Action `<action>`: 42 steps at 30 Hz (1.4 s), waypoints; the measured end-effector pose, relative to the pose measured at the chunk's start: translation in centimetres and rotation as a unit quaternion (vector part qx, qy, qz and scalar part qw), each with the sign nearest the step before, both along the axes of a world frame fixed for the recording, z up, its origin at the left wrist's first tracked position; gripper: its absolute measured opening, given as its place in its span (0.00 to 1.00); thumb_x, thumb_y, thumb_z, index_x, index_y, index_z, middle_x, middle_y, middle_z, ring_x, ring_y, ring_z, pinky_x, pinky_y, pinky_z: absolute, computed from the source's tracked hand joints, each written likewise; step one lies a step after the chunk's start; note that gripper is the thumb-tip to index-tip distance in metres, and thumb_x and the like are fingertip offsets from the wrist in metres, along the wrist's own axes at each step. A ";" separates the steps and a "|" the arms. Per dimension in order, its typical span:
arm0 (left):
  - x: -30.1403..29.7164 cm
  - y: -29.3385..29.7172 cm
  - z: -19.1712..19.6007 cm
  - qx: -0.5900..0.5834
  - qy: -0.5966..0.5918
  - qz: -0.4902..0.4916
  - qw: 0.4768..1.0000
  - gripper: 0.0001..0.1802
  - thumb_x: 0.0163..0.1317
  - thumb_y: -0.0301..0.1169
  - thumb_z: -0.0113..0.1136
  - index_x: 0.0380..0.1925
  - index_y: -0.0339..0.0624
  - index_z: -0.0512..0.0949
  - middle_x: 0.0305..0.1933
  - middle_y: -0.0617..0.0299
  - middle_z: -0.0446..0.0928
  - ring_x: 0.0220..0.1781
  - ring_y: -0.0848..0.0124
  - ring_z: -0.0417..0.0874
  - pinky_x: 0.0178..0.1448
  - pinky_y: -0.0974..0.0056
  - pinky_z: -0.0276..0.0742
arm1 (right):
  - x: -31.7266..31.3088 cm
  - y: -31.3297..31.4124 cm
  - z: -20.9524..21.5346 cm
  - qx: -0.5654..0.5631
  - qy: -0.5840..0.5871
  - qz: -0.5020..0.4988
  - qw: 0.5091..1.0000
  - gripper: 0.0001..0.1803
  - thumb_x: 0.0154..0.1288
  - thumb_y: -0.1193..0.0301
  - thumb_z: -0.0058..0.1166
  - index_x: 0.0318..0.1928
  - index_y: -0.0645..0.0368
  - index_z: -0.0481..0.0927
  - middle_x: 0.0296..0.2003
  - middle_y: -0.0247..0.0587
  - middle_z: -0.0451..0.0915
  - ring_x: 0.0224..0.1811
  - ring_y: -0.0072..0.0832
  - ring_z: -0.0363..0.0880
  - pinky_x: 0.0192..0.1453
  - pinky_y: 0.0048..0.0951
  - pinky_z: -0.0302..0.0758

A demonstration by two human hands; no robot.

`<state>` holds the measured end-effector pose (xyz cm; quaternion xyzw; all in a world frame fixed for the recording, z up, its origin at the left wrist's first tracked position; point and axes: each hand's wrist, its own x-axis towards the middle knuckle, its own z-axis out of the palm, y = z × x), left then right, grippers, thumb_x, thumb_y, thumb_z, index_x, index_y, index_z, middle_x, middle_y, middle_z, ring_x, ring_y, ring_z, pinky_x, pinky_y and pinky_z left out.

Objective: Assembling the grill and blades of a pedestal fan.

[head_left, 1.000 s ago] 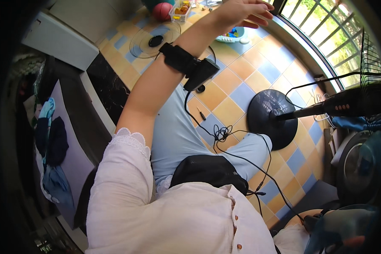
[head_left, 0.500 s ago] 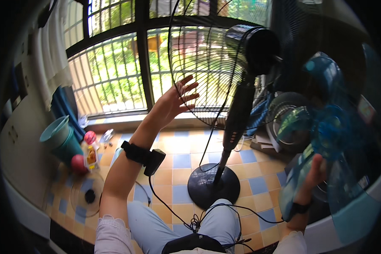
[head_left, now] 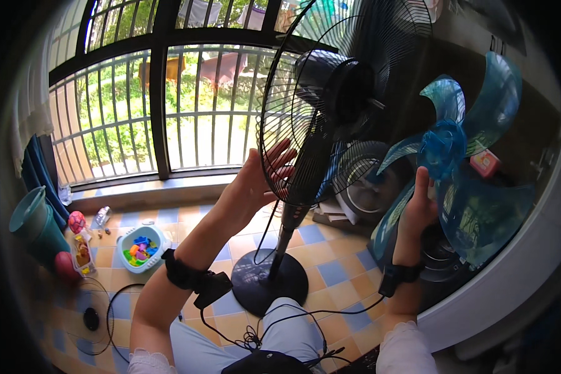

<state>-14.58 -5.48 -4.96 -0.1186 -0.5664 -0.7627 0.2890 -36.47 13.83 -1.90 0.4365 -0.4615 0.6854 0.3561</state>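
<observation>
A black standing fan has its wire rear grille [head_left: 279,81] in place, with the bare motor shaft [head_left: 376,103] pointing right from the dark motor housing. My left hand [head_left: 262,177] is at the grille's lower left rim, fingers stretched and apart; whether they touch the wires I cannot tell. At the right, my right hand [head_left: 417,209] holds a translucent blue fan blade [head_left: 442,146] near its hub, thumb up, the other fingers partly hidden. The blade is apart from the shaft. The fan's round black base [head_left: 269,283] stands on the tiled floor in front of my knees.
A front grille [head_left: 91,318] lies on the floor at lower left. Near it are a pale blue basin of colourful toys [head_left: 142,249], a red ball [head_left: 66,267] and teal buckets [head_left: 37,218]. Cables [head_left: 250,336] cross my lap. A white-edged appliance [head_left: 498,305] stands right.
The view has turned toward the right. My left hand has come closer to the rear grille's rim. The blade, blurred before, is now higher and nearer the shaft, still in my right hand.
</observation>
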 end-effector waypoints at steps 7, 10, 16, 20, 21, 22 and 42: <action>0.2 0.8 -0.2 -0.003 0.003 0.009 1.000 0.37 0.66 0.60 0.25 0.67 0.50 0.51 0.69 0.63 0.56 0.65 0.72 0.62 0.63 0.58 0.62 | 1.1 -2.3 0.8 -0.040 0.027 -0.003 0.999 0.15 0.61 0.71 0.56 0.47 0.64 0.75 0.46 0.39 0.77 0.49 0.26 0.73 0.56 0.28 0.66; 0.3 0.6 -0.6 0.006 0.006 0.012 1.000 0.37 0.65 0.61 0.25 0.67 0.50 0.51 0.69 0.64 0.56 0.65 0.73 0.62 0.62 0.60 0.62 | 1.5 -2.9 0.8 -0.027 0.032 0.013 0.999 0.16 0.62 0.70 0.55 0.49 0.65 0.74 0.48 0.39 0.76 0.51 0.27 0.72 0.58 0.28 0.64; -0.1 0.6 -0.7 0.010 0.002 0.003 1.000 0.37 0.66 0.60 0.26 0.68 0.51 0.50 0.69 0.64 0.56 0.65 0.73 0.63 0.63 0.59 0.60 | 0.0 -2.6 0.5 0.025 -0.011 -0.062 0.998 0.18 0.64 0.69 0.53 0.52 0.63 0.74 0.48 0.44 0.77 0.47 0.31 0.77 0.53 0.26 0.69; 0.2 0.0 -1.6 -0.017 -0.016 0.051 0.998 0.39 0.63 0.63 0.31 0.67 0.51 0.52 0.68 0.66 0.58 0.64 0.73 0.63 0.65 0.58 0.58 | -0.7 1.1 0.2 0.062 0.301 -0.429 0.849 0.15 0.64 0.76 0.49 0.52 0.55 0.75 0.37 0.51 0.81 0.34 0.44 0.81 0.35 0.29 0.75; 0.5 -0.2 -1.6 -0.021 -0.021 0.060 0.998 0.41 0.61 0.65 0.34 0.66 0.51 0.53 0.66 0.67 0.60 0.64 0.73 0.64 0.65 0.58 0.57 | 0.1 1.8 0.2 0.069 0.163 -0.288 0.941 0.14 0.65 0.69 0.50 0.47 0.63 0.76 0.37 0.46 0.80 0.36 0.33 0.78 0.39 0.26 0.72; 0.8 -0.2 -1.7 -0.023 -0.022 0.065 0.997 0.40 0.61 0.65 0.34 0.66 0.53 0.54 0.66 0.67 0.61 0.64 0.73 0.63 0.65 0.57 0.56 | 1.1 2.8 0.2 0.068 0.019 -0.136 0.988 0.21 0.66 0.61 0.51 0.43 0.71 0.77 0.37 0.41 0.80 0.38 0.22 0.75 0.43 0.23 0.69; -2.0 2.2 -8.4 0.091 0.072 0.249 0.961 0.13 0.66 0.37 0.43 0.24 0.44 0.67 0.21 0.69 0.63 0.23 0.80 0.64 0.30 0.74 0.61 | 7.3 11.3 -3.2 0.097 -0.049 0.072 0.991 0.34 0.64 0.55 0.51 0.63 0.62 0.58 0.62 0.36 0.60 0.66 0.25 0.54 0.69 0.28 0.45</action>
